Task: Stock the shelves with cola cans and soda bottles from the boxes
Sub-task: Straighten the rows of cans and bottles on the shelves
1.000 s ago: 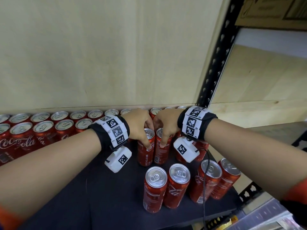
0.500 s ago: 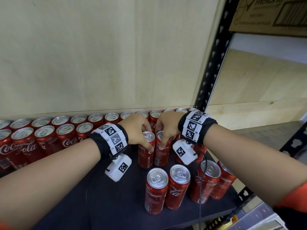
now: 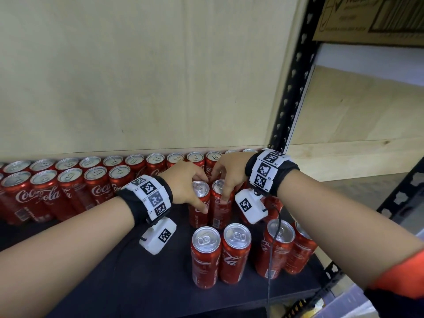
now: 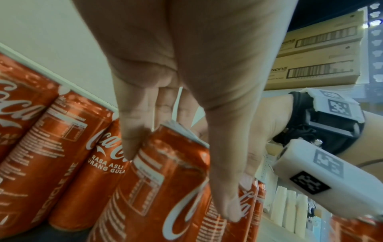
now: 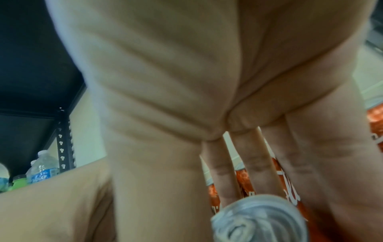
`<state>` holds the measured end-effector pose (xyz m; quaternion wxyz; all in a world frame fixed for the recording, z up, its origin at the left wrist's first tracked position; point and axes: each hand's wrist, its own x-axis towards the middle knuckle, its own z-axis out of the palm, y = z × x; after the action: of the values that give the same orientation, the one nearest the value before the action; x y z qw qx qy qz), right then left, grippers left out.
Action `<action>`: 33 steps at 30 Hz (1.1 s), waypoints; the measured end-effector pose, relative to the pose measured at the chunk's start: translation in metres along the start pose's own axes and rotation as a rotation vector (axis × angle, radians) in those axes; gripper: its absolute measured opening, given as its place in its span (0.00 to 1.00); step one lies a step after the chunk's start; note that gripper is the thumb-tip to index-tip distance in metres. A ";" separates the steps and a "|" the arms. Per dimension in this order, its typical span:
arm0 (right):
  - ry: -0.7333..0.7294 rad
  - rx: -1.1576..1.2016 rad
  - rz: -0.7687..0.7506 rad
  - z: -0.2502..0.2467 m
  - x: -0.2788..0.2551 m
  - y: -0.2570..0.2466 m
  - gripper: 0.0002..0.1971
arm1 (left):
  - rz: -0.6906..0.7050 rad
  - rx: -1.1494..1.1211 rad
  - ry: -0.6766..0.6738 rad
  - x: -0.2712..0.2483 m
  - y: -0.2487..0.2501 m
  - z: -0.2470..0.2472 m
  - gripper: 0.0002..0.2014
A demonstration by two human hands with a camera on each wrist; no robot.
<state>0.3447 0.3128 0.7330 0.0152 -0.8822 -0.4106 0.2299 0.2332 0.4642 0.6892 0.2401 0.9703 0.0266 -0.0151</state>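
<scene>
Change: both hands have barely moved since a moment ago; they stay on the same two cans, a little nearer the back row.
Left hand: the left hand (image 3: 183, 187) comes down from above onto the left can (image 3: 199, 204). Its fingers curl round the can's top and its thumb presses the front, so it grips that can.
Right hand: the right hand (image 3: 229, 173) comes down on the right can (image 3: 221, 206) the same way. Its fingers are bent round the rim and one finger runs down the side, so it holds that can.
Two held cans: they stand upright on the shelf (image 3: 142, 283), touching each other, just in front of the back row (image 3: 158, 161).
Back row: red cans line up along the wood wall (image 3: 137, 76), from the far left to behind the hands.
Second row: more cans (image 3: 68, 193) stand in front of the back row, only on the left side.
Front cans: a pair (image 3: 220, 253) stands side by side near the shelf's front edge. Another pair (image 3: 286, 249) stands to the right of it, near the corner.
Wrist bands: each wrist wears a black band with white squares (image 3: 153, 198) and a small white box under it.
Post: a black metal post (image 3: 293, 83) with holes stands at the right end of the shelf.
Box: a brown box (image 3: 371, 17) sits up high on the right.
Bottles: the right wrist view shows water bottles (image 5: 41, 170) far off on another shelf.
</scene>
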 end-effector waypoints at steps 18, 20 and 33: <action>0.052 0.003 -0.064 0.000 -0.015 0.007 0.30 | -0.151 0.001 0.056 -0.018 0.013 0.007 0.29; 0.059 0.018 -0.064 0.000 -0.017 0.008 0.31 | -0.145 0.008 0.061 -0.021 0.015 0.008 0.30; 0.097 -0.021 -0.089 -0.006 -0.021 0.004 0.25 | -0.178 -0.030 0.110 -0.021 0.007 0.012 0.30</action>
<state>0.3383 0.2952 0.7457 0.0362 -0.8732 -0.4508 0.1816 0.2126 0.4510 0.6825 0.2506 0.9597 0.1263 0.0174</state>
